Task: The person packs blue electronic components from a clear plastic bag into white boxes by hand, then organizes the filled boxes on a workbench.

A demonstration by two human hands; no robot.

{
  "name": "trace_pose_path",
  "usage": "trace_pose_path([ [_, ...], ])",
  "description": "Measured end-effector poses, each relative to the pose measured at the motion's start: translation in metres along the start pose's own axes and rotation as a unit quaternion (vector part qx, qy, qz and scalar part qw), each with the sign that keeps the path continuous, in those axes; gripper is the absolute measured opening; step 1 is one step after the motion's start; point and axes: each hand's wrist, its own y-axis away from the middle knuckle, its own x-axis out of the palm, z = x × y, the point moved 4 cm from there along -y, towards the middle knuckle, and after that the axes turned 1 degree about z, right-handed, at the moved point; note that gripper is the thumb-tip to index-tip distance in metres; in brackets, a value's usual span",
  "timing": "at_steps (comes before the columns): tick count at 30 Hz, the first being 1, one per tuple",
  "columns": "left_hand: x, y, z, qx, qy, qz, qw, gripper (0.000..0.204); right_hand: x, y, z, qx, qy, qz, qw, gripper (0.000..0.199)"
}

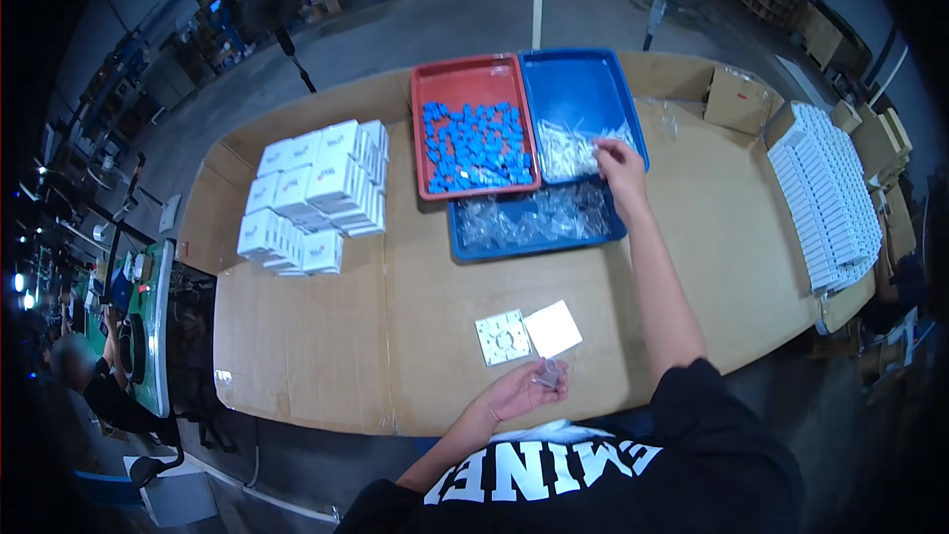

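Observation:
Near the table's front edge, my left hand (524, 391) is turned palm up, its fingers curled round a small clear plastic bag (550, 374). Just beyond it lie a white square plate with cut-outs (503, 338) and a plain white square panel (554, 328), side by side. My right hand (620, 160) reaches over the near right part of a blue tray (571, 69), fingertips pinched at a heap of small white pieces (563, 150). Whatever is in that pinch is too small to make out.
A red tray (465, 74) of small blue parts stands left of the blue one. Both overlap a lower blue tray (479, 253) of clear plastic bags. White boxes (314, 188) are stacked at left, white plates (825, 198) at right. Cardboard walls edge the table.

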Motion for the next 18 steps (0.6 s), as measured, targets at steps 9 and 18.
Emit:
trace_pose_path([
  [9, 0.084, -0.013, -0.056, 0.174, -0.107, -0.153, 0.967, 0.047, -0.020, 0.241, 0.017, 0.158, -0.052, 0.036, 0.985, 0.013],
  [18, 0.116, -0.012, -0.056, 0.179, -0.186, -0.205, 0.944, 0.047, -0.002, 0.230, 0.063, 0.044, 0.079, 0.216, 0.972, 0.012],
])
